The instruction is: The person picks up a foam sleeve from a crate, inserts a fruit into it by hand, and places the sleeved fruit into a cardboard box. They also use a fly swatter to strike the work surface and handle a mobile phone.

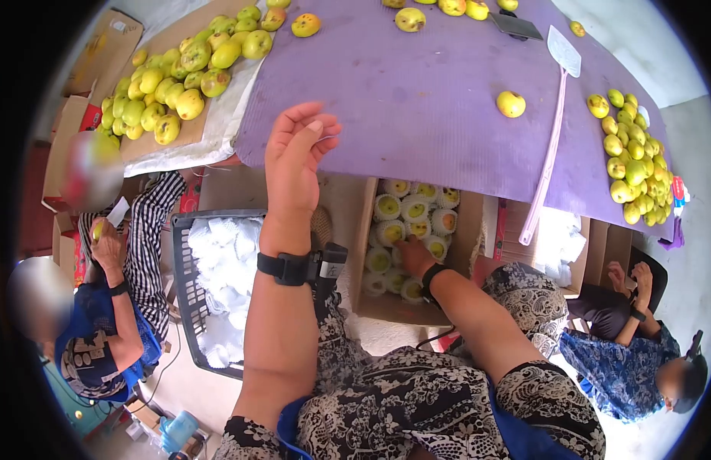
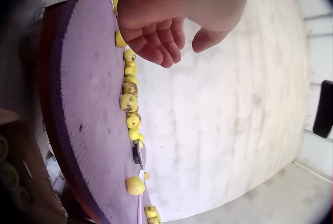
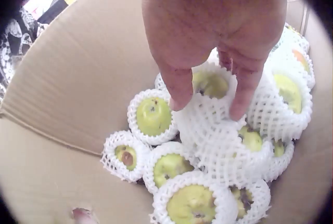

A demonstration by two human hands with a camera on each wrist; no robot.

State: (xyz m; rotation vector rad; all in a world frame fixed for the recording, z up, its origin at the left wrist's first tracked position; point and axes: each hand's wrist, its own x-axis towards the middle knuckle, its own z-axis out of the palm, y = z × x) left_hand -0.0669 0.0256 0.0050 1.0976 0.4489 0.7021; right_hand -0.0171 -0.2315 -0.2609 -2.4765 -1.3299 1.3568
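Observation:
My left hand [image 1: 298,157] is raised over the near edge of the purple table [image 1: 386,115], fingers loosely bent. Nothing shows between its fingers in the left wrist view. Down inside a cardboard box [image 3: 78,73], my right hand [image 3: 213,21] grips an apple [image 3: 210,84] in a white foam net, thumb on one side and fingers on the other. Other net-wrapped apples [image 3: 153,116] lie around and below it, their tops showing through the net openings. Part of the held apple is hidden by the hand.
A black crate [image 1: 183,287] of white foam nets [image 1: 225,268] stands left of the box. Bare apples are heaped at the table's left [image 1: 194,57] and right [image 1: 635,165]. A long-handled fly swatter [image 1: 559,100] lies on the table. One person sits on each side.

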